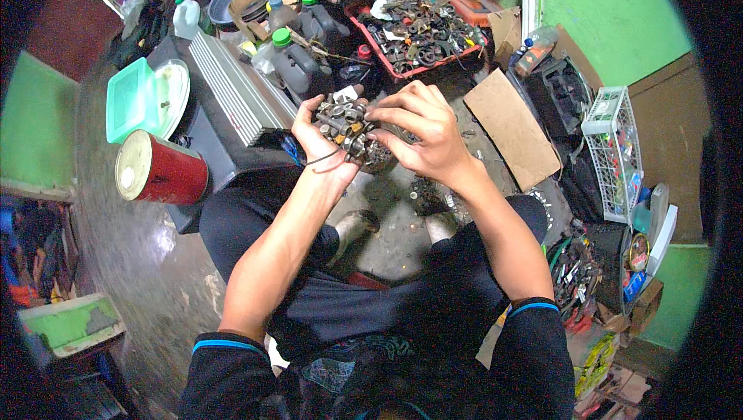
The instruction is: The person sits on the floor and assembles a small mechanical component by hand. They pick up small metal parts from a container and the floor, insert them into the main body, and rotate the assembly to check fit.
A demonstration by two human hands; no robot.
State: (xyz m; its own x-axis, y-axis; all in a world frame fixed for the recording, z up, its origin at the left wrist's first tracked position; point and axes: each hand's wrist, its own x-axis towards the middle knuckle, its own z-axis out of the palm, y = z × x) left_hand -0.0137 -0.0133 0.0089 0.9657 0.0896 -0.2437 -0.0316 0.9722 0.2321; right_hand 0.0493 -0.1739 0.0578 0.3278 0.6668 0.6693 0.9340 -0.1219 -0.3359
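Note:
My left hand (313, 144) is cupped palm up in the middle of the view. It cradles a heap of small metal hardware (344, 124), dark and silvery nuts, bolts and ring-like pieces, some rusty. From the right, my right hand (422, 127) reaches over the heap with bent fingers. Its thumb and fingertips touch the pieces at the heap's right side; what they pinch, if anything, I cannot make out. Below the hands, more small dark metal parts (424, 195) lie on the grey floor between my feet.
A red crate (398, 75) full of metal parts stands ahead. Black jugs with green caps (298, 64), a ribbed grey panel (228, 91) and a red can (174, 172) are at left. Flat cardboard (512, 130) and a white plastic basket (611, 157) lie at right.

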